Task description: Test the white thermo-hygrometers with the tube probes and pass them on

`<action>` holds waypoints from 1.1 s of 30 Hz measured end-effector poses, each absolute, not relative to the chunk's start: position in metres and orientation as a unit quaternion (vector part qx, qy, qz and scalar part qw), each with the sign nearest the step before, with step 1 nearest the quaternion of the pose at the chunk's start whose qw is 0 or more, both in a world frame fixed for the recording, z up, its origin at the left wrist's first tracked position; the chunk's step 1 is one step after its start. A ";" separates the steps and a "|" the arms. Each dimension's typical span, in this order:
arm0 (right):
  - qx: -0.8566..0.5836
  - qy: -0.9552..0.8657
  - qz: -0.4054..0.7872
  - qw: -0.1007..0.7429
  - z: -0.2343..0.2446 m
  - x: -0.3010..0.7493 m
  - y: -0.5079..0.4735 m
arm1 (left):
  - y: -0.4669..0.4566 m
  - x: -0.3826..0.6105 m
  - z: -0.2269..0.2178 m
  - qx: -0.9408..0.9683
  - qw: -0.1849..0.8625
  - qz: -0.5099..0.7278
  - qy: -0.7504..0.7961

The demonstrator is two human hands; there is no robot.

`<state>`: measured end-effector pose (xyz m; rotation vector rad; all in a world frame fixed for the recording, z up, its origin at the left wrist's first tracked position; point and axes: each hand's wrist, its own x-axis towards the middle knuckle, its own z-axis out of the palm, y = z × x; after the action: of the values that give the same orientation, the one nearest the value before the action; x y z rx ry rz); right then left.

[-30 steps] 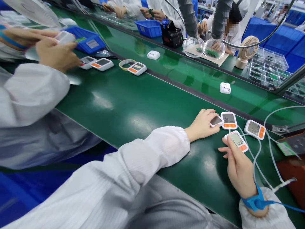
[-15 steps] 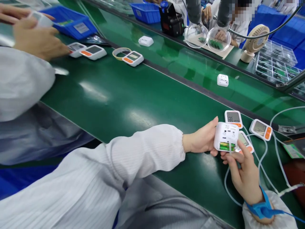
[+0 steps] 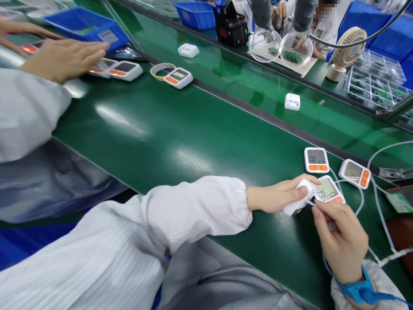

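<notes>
My left hand (image 3: 280,199) is closed around a small white electronic monitor (image 3: 301,196), turned on edge with a bit of green showing underneath. Close by, my right hand (image 3: 343,230) pinches a thin translucent tube (image 3: 310,203) at the side of that monitor; whether the tube is plugged in I cannot tell. Just beyond my fingers lies a monitor with orange buttons and a lit display (image 3: 326,189). Two similar ones, a left monitor (image 3: 316,160) and a right monitor (image 3: 355,173), sit behind it. A blue strap (image 3: 358,287) circles my right wrist.
White units (image 3: 292,101) rest on the green belt (image 3: 245,92) behind the bench. A tape roll (image 3: 158,72) touches another monitor (image 3: 179,78). At left, a co-worker's hand (image 3: 64,58) is beside a blue bin (image 3: 112,30). Branching tubes (image 3: 380,215) spread at right.
My left hand has turned the monitor from its back, with batteries showing, onto its edge. My right hand has shifted slightly right. The units on the belt moved left; the co-worker's hand no longer shows a monitor.
</notes>
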<state>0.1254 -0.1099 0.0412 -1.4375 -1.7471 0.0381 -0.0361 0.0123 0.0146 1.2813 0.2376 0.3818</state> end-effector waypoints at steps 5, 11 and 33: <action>-0.579 -0.694 0.025 0.427 0.041 0.126 -0.110 | 0.014 -0.040 0.017 0.695 0.685 0.182 0.117; -0.578 -0.697 0.019 0.425 0.042 0.125 -0.109 | 0.013 -0.039 0.017 0.716 0.663 0.183 0.119; -0.577 -0.702 0.038 0.416 0.040 0.125 -0.108 | 0.013 -0.040 0.020 0.729 0.654 0.166 0.117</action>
<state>0.1250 -0.1076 0.0403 -1.4483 -1.7625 0.0944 -0.0399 0.0129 0.0202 1.6540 0.2655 0.3761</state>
